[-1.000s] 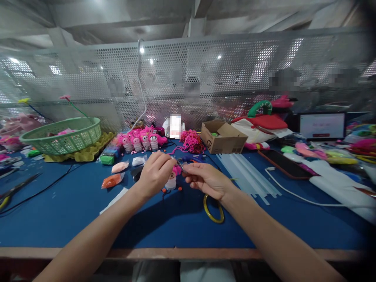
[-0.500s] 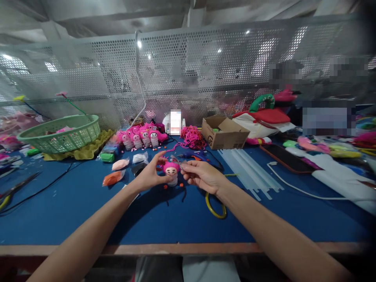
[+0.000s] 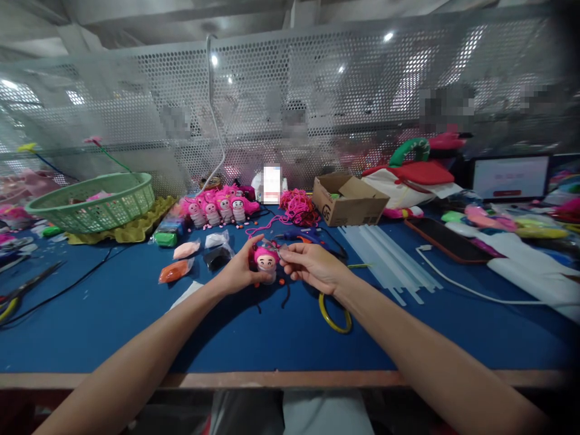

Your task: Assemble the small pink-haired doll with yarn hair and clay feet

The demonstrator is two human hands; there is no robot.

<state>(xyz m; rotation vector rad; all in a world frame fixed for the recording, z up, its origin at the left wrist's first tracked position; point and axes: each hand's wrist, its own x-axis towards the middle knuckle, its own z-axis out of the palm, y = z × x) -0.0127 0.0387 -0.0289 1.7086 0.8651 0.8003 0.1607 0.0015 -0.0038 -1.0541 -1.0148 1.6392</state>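
A small pink-haired doll [image 3: 266, 261] with a drawn face stands over the blue table, its body pale and banded. My left hand [image 3: 242, 266] is closed around the doll's left side, thumb low and fingers up by the hair. At the doll's upper right, my right hand [image 3: 310, 264] pinches something small and clear, perhaps a bit of plastic film, too small to name. Two thin dark cords and small orange balls show below the doll. Several similar pink dolls [image 3: 220, 208] stand behind, beside a heap of pink yarn [image 3: 298, 206].
At the left are a green basket [image 3: 95, 208], scissors [image 3: 27, 287] and wrapped clay packs [image 3: 176, 270]. A cardboard box [image 3: 347, 202], translucent glue sticks [image 3: 385, 260], a yellow ring-shaped handle [image 3: 335, 317] and a phone [image 3: 446, 240] lie to the right. A perforated screen [image 3: 272, 90] rises behind.
My left hand has closed nearer around the doll, its fingers less spread. My right hand keeps its pinch beside the hair. The whole view has shifted slightly.
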